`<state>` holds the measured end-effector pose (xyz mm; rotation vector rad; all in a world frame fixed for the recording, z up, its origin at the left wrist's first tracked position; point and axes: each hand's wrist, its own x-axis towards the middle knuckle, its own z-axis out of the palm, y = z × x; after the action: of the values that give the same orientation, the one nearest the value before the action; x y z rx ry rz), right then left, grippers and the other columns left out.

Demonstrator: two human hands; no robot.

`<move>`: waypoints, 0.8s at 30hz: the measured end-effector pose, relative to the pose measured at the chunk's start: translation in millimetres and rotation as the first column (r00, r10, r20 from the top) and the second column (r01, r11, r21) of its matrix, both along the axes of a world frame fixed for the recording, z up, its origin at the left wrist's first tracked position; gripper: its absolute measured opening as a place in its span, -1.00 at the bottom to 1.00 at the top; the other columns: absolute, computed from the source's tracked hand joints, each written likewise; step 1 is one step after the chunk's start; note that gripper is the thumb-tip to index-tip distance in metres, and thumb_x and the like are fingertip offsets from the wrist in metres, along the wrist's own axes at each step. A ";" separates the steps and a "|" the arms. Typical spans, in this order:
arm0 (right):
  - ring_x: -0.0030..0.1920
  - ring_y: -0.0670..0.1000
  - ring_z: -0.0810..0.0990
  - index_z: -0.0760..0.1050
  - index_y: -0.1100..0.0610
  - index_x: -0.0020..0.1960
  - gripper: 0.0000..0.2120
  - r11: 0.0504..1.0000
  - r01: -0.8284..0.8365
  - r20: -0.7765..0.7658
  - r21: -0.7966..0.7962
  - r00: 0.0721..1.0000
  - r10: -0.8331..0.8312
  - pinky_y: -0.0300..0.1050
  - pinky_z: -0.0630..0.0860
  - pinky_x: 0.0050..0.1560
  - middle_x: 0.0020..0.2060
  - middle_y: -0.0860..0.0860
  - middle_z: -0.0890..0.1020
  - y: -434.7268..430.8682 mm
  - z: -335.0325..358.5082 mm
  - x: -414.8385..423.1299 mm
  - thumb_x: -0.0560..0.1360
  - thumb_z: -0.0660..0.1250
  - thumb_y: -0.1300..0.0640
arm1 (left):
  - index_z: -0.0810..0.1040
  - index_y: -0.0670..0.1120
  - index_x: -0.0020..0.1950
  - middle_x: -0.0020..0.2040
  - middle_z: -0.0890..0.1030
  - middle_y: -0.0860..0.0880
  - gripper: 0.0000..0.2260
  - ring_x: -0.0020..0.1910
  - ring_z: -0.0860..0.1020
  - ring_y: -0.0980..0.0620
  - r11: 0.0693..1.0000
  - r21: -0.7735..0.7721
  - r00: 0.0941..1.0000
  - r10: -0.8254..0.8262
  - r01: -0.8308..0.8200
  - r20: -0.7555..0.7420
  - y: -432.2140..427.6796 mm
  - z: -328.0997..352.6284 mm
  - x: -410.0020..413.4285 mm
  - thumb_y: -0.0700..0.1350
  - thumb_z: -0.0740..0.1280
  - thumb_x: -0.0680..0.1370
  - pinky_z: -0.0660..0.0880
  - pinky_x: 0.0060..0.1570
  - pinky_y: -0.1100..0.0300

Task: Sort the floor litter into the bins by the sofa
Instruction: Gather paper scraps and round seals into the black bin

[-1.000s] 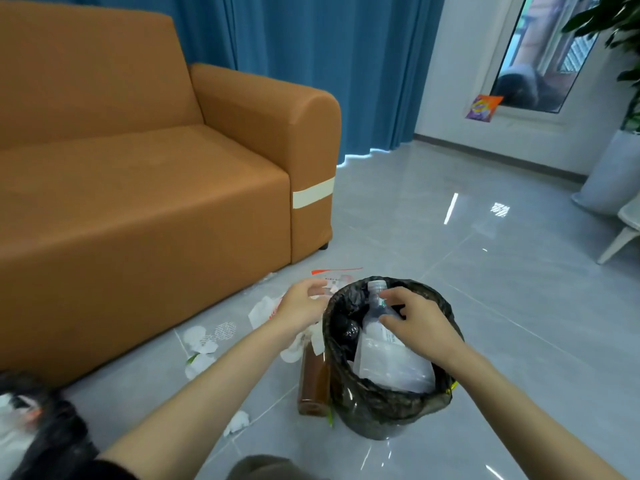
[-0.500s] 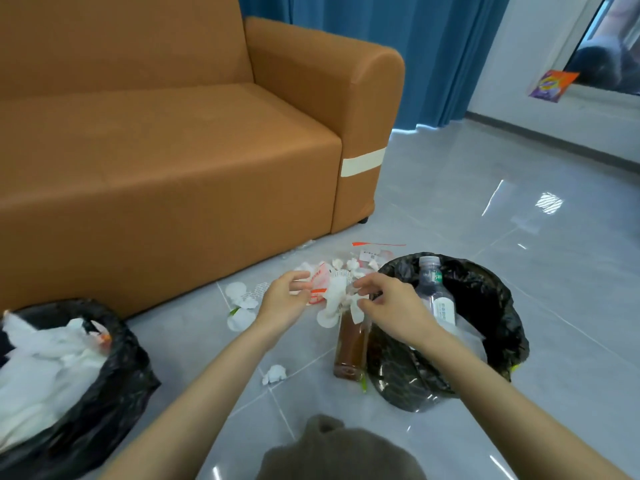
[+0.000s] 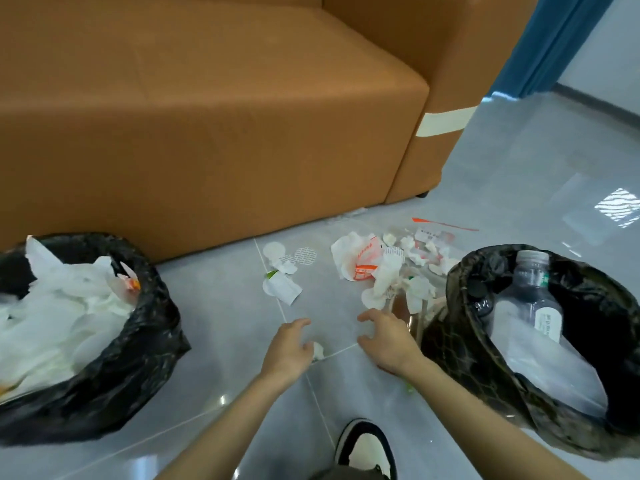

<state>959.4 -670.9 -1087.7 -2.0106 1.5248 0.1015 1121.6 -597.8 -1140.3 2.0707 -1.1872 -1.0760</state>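
Nearest, your left hand (image 3: 289, 348) curls loosely over a small paper scrap (image 3: 317, 350) on the floor; your right hand (image 3: 389, 337) hovers open, empty. Beyond lies the litter pile (image 3: 384, 271), with bare tile between left bin (image 3: 104, 358) and right bin (image 3: 485, 344), where a bottle (image 3: 530, 292) stands neck-up. Behind runs the sofa (image 3: 207, 133) front.

2 black-lined bins: left bin (image 3: 145, 344), right bin (image 3: 460, 344). 1 sofa (image 3: 207, 116). 1 clear bottle (image 3: 530, 292). 2 hands: left (image 3: 287, 351), right (image 3: 389, 337). 1 shoe (image 3: 365, 448).
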 end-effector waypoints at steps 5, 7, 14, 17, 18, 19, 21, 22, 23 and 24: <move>0.37 0.18 0.21 0.26 0.05 0.42 -0.50 0.998 -0.001 -0.108 -0.056 0.994 -0.005 -0.01 0.23 0.36 0.41 0.08 0.25 -23.2 -31.8 10.2 0.50 0.24 0.14 | 0.29 0.02 0.44 0.47 0.22 -0.03 -0.53 0.44 0.23 -0.01 0.988 0.006 0.975 -0.150 0.151 0.166 -6.8 -44.5 -8.1 -0.17 0.26 0.54 0.15 0.37 0.26; 0.41 0.17 0.15 0.22 0.07 0.44 -0.46 0.996 0.002 -0.135 -0.087 0.991 -0.014 -0.01 0.19 0.40 0.44 0.10 0.20 -34.8 -43.7 13.6 0.48 0.25 0.15 | 0.29 0.06 0.44 0.47 0.21 0.01 -0.54 0.43 0.21 -0.02 0.984 0.001 0.962 -0.174 0.178 0.211 -8.5 -56.2 -11.0 -0.17 0.24 0.55 0.18 0.37 0.23; 0.49 0.17 0.09 0.15 0.18 0.48 -0.42 0.999 -0.042 -0.143 0.009 0.989 0.043 -0.04 0.11 0.47 0.49 0.17 0.10 -74.2 -78.9 30.8 0.50 0.23 0.20 | 0.46 0.10 0.28 0.25 0.40 0.06 -0.61 0.23 0.34 0.03 0.981 -0.052 0.957 -0.171 0.188 0.235 -4.8 -77.2 -7.3 -0.24 0.22 0.52 0.33 0.15 0.29; 0.45 0.20 0.18 0.14 0.20 0.46 -0.45 0.996 0.014 -0.197 0.092 0.980 0.004 0.02 0.21 0.43 0.44 0.18 0.16 -82.1 -88.0 35.6 0.53 0.22 0.14 | 0.50 0.11 0.23 0.18 0.40 0.10 -0.64 0.22 0.35 0.09 0.985 -0.059 0.962 -0.145 0.163 0.233 -4.6 -79.9 -2.6 -0.24 0.22 0.52 0.30 0.05 0.38; 0.43 0.21 0.19 0.15 0.21 0.44 -0.47 0.993 0.035 -0.208 0.110 0.978 -0.012 0.02 0.23 0.42 0.42 0.18 0.18 -82.9 -90.5 36.3 0.53 0.22 0.13 | 0.51 0.11 0.22 0.16 0.41 0.11 -0.64 0.21 0.35 0.10 0.986 -0.067 0.963 -0.134 0.154 0.234 -5.2 -80.6 -1.2 -0.24 0.23 0.52 0.29 0.03 0.39; 0.43 0.21 0.20 0.16 0.22 0.42 -0.48 0.992 0.046 -0.214 0.114 0.977 -0.020 0.02 0.24 0.41 0.41 0.18 0.19 -81.9 -93.1 36.8 0.53 0.22 0.12 | 0.52 0.11 0.21 0.13 0.41 0.11 -0.65 0.20 0.36 0.11 0.987 -0.068 0.965 -0.127 0.146 0.230 -5.0 -81.3 0.3 -0.24 0.23 0.52 0.29 0.01 0.40; 0.41 0.20 0.21 0.19 0.24 0.39 -0.51 0.997 0.038 -0.217 0.064 0.976 -0.023 0.00 0.24 0.39 0.40 0.18 0.20 -76.9 -98.0 37.1 0.52 0.22 0.15 | 0.52 0.10 0.19 0.08 0.42 0.12 -0.68 0.18 0.37 0.15 0.991 -0.051 0.969 -0.109 0.123 0.220 -4.2 -80.3 2.5 -0.23 0.24 0.52 0.26 -0.03 0.41; 0.40 0.19 0.21 0.20 0.24 0.38 -0.53 0.999 0.026 -0.213 0.032 0.977 -0.018 -0.01 0.24 0.38 0.39 0.17 0.21 -72.9 -100.4 37.0 0.52 0.22 0.16 | 0.52 0.10 0.18 0.08 0.43 0.11 -0.70 0.18 0.38 0.15 0.993 -0.043 0.972 -0.094 0.106 0.217 -3.1 -80.0 3.9 -0.22 0.24 0.53 0.26 -0.04 0.41; 0.39 0.18 0.21 0.21 0.24 0.38 -0.53 1.000 0.014 -0.204 0.009 0.979 -0.012 -0.02 0.24 0.38 0.39 0.16 0.21 -68.3 -102.2 36.9 0.52 0.21 0.17 | 0.53 0.09 0.18 0.08 0.44 0.10 -0.71 0.17 0.40 0.13 0.996 -0.041 0.975 -0.074 0.085 0.209 -2.1 -80.1 5.6 -0.21 0.24 0.54 0.28 -0.03 0.39; 0.39 0.17 0.20 0.21 0.23 0.39 -0.53 1.000 0.003 -0.192 -0.002 0.981 -0.004 -0.03 0.25 0.37 0.39 0.15 0.21 -62.8 -103.8 37.4 0.52 0.21 0.19 | 0.53 0.08 0.18 0.09 0.45 0.09 -0.72 0.16 0.42 0.11 0.997 -0.041 0.979 -0.053 0.062 0.199 -0.5 -80.0 8.1 -0.21 0.25 0.54 0.31 -0.02 0.36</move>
<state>996.8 -733.6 -1191.5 -2.0479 1.6462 0.3011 1129.7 -598.3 -1220.3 2.1576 -1.3626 -0.8741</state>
